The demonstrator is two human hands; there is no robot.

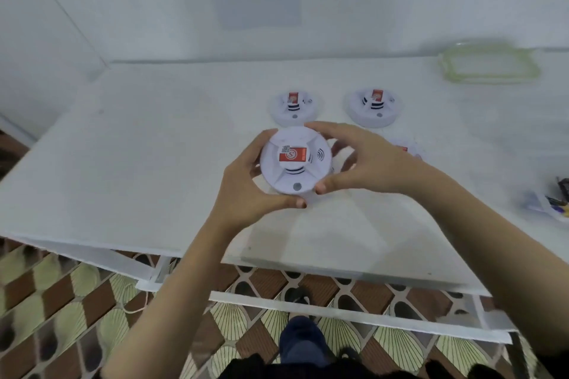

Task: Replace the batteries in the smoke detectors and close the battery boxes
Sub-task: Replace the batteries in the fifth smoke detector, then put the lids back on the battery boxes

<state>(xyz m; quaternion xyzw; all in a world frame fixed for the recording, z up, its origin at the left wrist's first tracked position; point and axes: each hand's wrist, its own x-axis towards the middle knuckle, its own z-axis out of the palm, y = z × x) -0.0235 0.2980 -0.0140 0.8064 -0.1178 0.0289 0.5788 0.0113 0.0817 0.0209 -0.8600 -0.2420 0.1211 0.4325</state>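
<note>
**White plastic smoke detector (295,163) held by its rim in both grips**

White and round, with a red label on its raised centre, the detector sat between the person's two hands over the middle of the pale surface (138,163). It faced up, tilted toward the wearer. Whether its underside touched the surface could not be told.

The left grip (246,191) curled round the left edge, with its thumb under the near rim. The right grip (369,163) clasped the right edge, fingers over the far rim and thumb on the near side. Both were grasping the detector.

It looked like a light, hollow, rigid shell that would not flex under the fingers. Its smooth moulded face seemed likely to slip, so the outer rim was the sensible place to hold it. The slotted vents and the small button near the front edge were better left unpressed. Opening the battery box would probably need the body turned over or twisted, with opposite hands on opposite edges.

Two more white round detectors (297,108) (375,106) lay farther back, apart from each other. Another red-labelled detector (403,149) showed partly behind the right grip. A clear lidded container with a greenish rim (489,61) stood at the far right. A blurred bundle (554,203) lay at the right edge, too unclear to name.
</note>
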